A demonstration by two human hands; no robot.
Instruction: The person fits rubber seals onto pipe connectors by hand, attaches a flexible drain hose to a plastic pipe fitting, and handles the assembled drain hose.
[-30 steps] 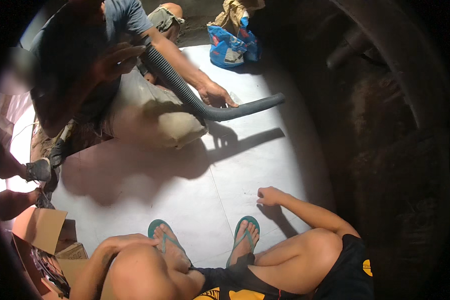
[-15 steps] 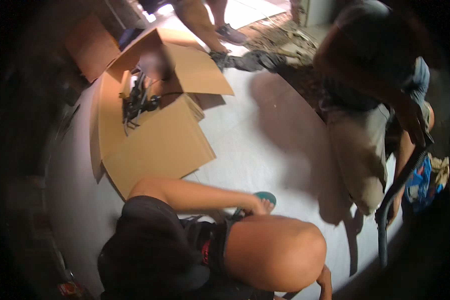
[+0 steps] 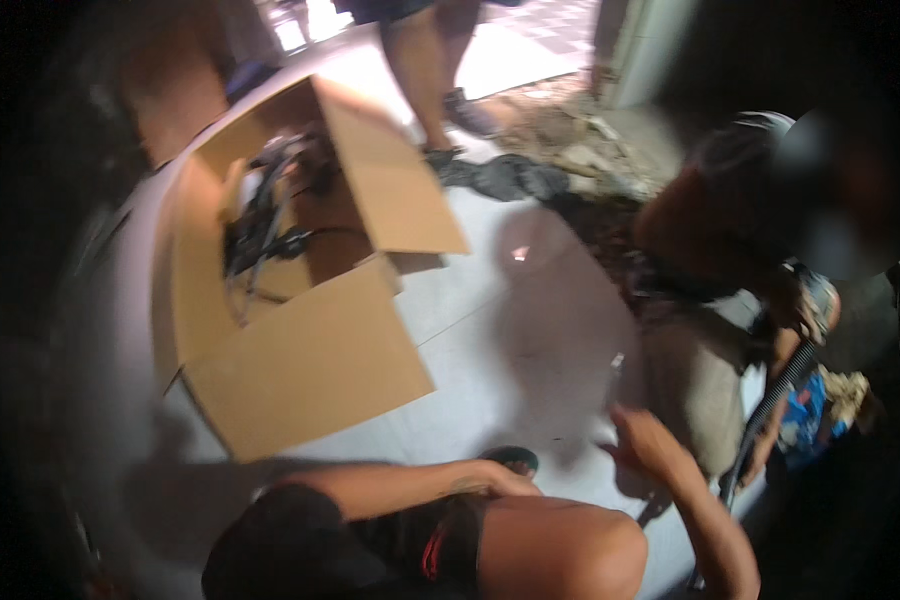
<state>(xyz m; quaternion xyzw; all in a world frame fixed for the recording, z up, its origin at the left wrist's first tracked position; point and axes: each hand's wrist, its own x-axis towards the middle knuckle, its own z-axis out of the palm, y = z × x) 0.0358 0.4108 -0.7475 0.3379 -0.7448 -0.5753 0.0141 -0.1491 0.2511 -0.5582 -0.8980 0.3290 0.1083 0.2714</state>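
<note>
My right hand (image 3: 645,445) is raised above the pale floor on the right of my bent knee (image 3: 580,545), with its fingers apart and nothing visible in them. Across my lap runs my left forearm, ending in my left hand (image 3: 510,483) beside that knee; its fingers are hidden. Just beyond it shows part of a green-soled sandal (image 3: 515,458). An open cardboard box (image 3: 310,365) stands ahead on the left, flaps spread, with a tangle of black parts and cables (image 3: 260,225) inside. Neither hand touches it.
A co-worker crouches at the right, holding a black ribbed hose (image 3: 785,385). Behind that person lies a blue bag (image 3: 802,415). Another person's legs (image 3: 420,75) stand at the back, near crumpled dark cloth (image 3: 505,178) and loose debris (image 3: 580,145).
My right hand has come up and forward from beside my knee. The view has tilted, so the box sits lower. At the right, the co-worker's head and upper body have shifted.
</note>
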